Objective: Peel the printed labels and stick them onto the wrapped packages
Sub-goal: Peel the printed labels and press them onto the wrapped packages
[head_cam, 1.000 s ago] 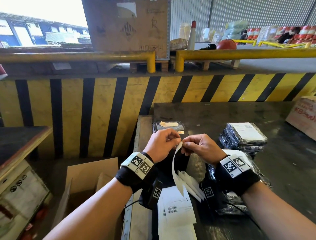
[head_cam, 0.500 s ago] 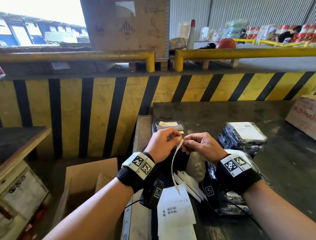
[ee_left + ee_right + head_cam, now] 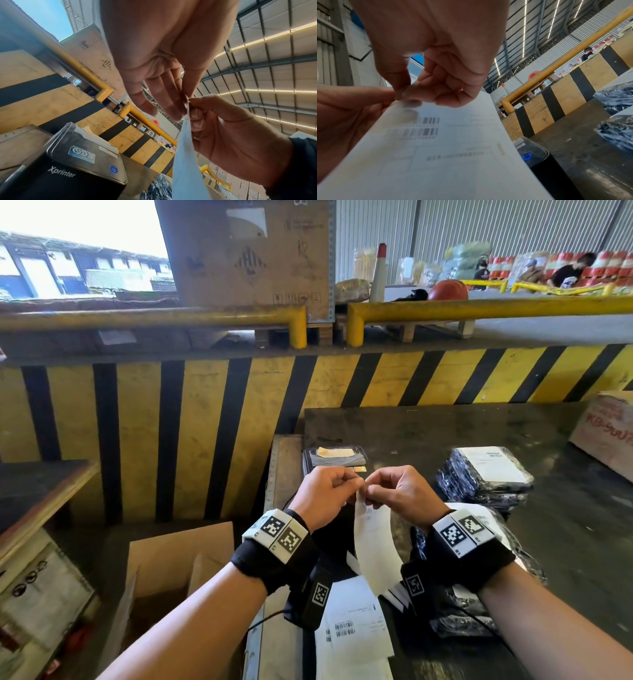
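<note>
A white printed label (image 3: 375, 546) with barcodes (image 3: 426, 121) hangs from both hands above the dark table. My left hand (image 3: 329, 494) pinches its top corner (image 3: 187, 102) with thumb and fingers. My right hand (image 3: 394, 491) pinches the same top edge from the other side (image 3: 402, 93). A package wrapped in black film (image 3: 486, 477) with a white label on top lies to the right on the table. Another wrapped package (image 3: 493, 529) sits under my right wrist, mostly hidden.
A black Xprinter label printer (image 3: 72, 173) stands below the hands. More printed labels (image 3: 356, 621) lie at the table's near edge. An open cardboard box (image 3: 164, 570) is at lower left. A yellow-black striped wall (image 3: 205, 422) lies ahead, and a carton (image 3: 609, 429) sits at far right.
The label has turned from edge-on to showing more of its face, and the two hands have closed in on its top corner. The hands stay at about the same height.
</note>
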The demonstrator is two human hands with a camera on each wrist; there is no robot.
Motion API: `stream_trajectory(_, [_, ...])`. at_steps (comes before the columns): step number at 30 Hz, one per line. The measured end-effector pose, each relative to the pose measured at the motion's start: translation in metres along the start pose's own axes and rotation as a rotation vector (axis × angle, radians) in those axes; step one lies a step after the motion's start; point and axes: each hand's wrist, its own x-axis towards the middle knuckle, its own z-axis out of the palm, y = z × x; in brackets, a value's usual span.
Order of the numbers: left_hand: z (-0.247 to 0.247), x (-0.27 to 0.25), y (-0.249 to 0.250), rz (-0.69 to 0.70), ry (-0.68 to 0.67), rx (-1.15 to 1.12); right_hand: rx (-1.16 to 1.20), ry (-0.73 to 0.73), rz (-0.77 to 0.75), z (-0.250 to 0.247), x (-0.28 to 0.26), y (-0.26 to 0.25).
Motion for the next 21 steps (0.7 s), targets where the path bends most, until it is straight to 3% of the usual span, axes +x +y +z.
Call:
stream_trajectory(14, [-0.0041,-0.0003,0.0005,-0.009,0.008,-0.112,-0.026,0.018,0.044,-0.0031,-0.0006,-0.0031])
stream_trajectory(21, [-0.0019,0.0033,-0.0021,-0.006,0.096,-0.130,0.056,0.176,0.061,0.0051,-0.0010,-0.0035])
